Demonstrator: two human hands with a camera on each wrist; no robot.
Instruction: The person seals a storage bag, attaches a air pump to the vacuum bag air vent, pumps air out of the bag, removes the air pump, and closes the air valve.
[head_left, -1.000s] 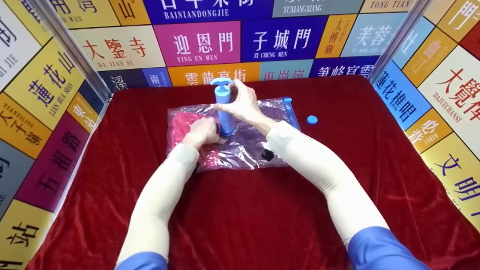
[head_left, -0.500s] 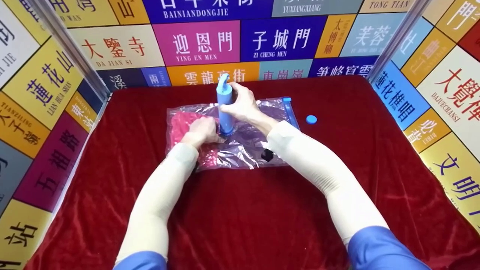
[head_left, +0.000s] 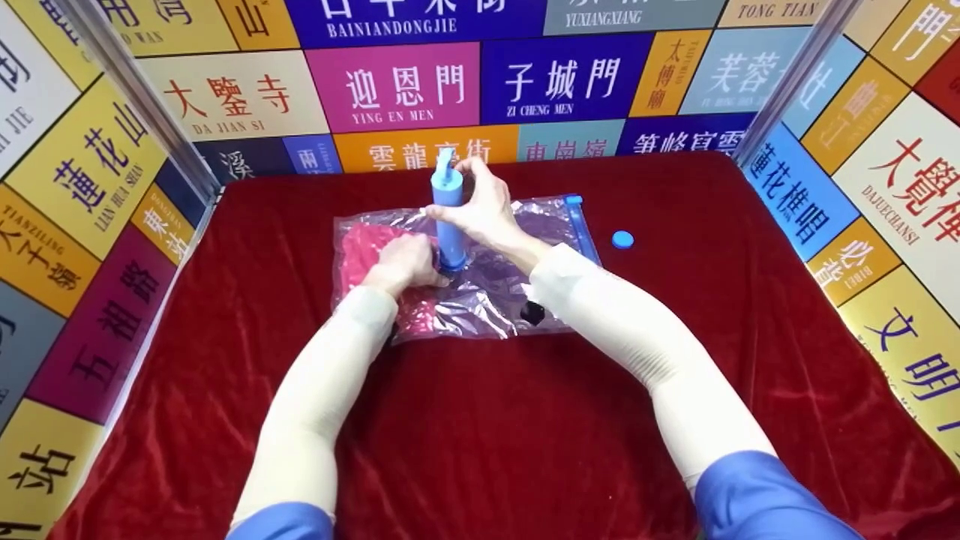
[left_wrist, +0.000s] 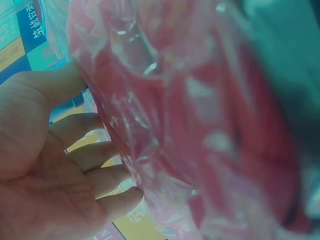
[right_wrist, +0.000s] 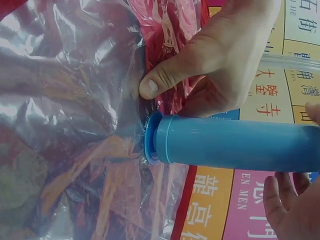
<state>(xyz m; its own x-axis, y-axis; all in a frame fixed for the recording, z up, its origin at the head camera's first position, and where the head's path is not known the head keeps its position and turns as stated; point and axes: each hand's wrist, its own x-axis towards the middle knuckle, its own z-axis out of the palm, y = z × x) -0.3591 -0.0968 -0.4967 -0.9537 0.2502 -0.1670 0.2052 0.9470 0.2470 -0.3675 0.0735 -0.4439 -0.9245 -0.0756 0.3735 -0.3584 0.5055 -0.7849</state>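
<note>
A light-blue hand pump (head_left: 450, 236) stands upright with its foot on the blue valve (right_wrist: 152, 137) of a clear vacuum bag (head_left: 495, 307). Pink cloth (head_left: 367, 244) fills the bag's left part. My left hand (head_left: 407, 261) grips the bag right beside the valve, thumb on top close to the pump's foot; in the left wrist view its fingers bend against the crinkled plastic. My right hand (head_left: 484, 206) holds the upper barrel loosely between thumb and fingers, just below the handle (head_left: 445, 161), which is seen edge-on.
A round blue cap (head_left: 622, 240) lies on the dark red cloth (head_left: 510, 420) to the right of the bag. A blue slider (head_left: 574, 199) sits at the bag's far right corner. Printed panels (head_left: 397, 86) wall in the table's back and sides.
The pump's handle has turned from broadside to edge-on. My right thumb has shifted right across the barrel and back left. My left hand has stayed in place at the valve.
</note>
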